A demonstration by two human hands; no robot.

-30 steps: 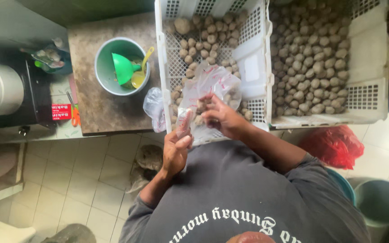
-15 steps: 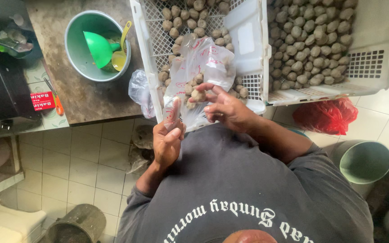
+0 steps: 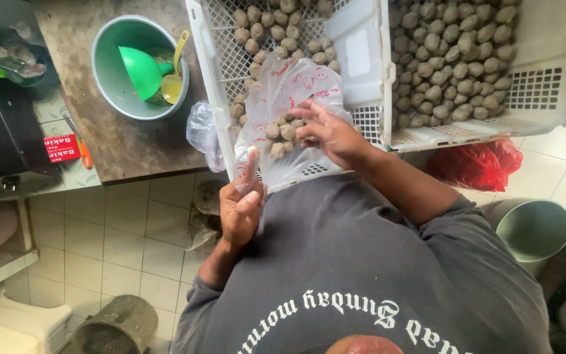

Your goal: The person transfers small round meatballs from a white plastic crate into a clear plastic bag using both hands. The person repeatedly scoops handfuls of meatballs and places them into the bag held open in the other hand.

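Observation:
My left hand (image 3: pixel 242 208) pinches the near edge of a clear plastic bag (image 3: pixel 287 115) with red print, holding it open. Several brown balls (image 3: pixel 282 133) lie inside the bag. My right hand (image 3: pixel 325 133) is at the bag's mouth, fingers curled over the balls there. The bag rests on the front rim of a white perforated crate (image 3: pixel 219 98) that holds more brown balls. A second white crate (image 3: pixel 545 85) to the right is filled with the same balls.
A teal bowl (image 3: pixel 109 78) with a green funnel and yellow spoon sits on the brown counter (image 3: pixel 119 147) at left. Another crumpled clear bag (image 3: pixel 202 134) hangs beside the crate. A red bag (image 3: pixel 476 164) and a green bucket (image 3: pixel 533 229) stand on the tiled floor.
The view has shifted slightly. My right hand has moved deeper over the balls at the bag's mouth; my left hand keeps its hold on the bag edge.

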